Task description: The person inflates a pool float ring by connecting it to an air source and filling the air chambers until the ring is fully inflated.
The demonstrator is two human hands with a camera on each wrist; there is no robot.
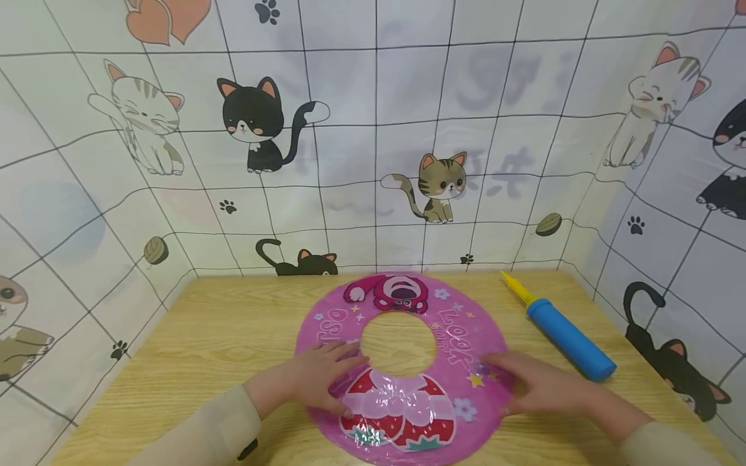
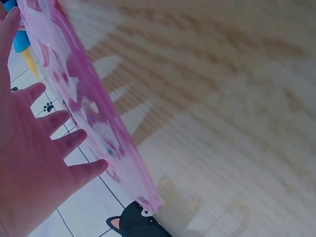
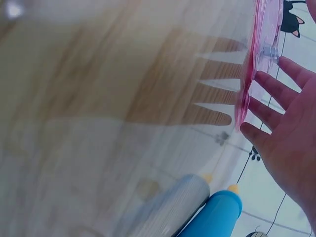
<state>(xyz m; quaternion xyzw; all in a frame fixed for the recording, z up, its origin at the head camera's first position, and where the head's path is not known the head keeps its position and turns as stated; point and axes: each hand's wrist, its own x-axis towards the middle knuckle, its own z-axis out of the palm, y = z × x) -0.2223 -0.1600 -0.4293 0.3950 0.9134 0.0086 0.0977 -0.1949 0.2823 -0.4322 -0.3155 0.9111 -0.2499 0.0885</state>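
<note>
A pink swim ring [image 1: 466,343] lies flat on the wooden table, printed with a bear, flowers, lettering and a strawberry bow. It looks fairly flat and thin in both wrist views. My left hand [image 1: 324,377] is over the ring's left side, its fingers [image 2: 69,143] spread and mostly straight. At the right side my right hand [image 1: 539,385] reaches the ring's edge, fingers [image 3: 274,91] spread apart. A clear valve [image 3: 269,53] shows near those fingertips in the right wrist view. To the right of the ring lies a blue hand pump [image 1: 574,340] with a yellow nozzle [image 1: 515,287].
The wooden table [image 1: 233,323] has a glossy surface that mirrors the hands. White gridded sheeting [image 1: 350,162] with cartoon cats rises behind it and on both sides. A small black object [image 1: 247,449] shows by the left sleeve.
</note>
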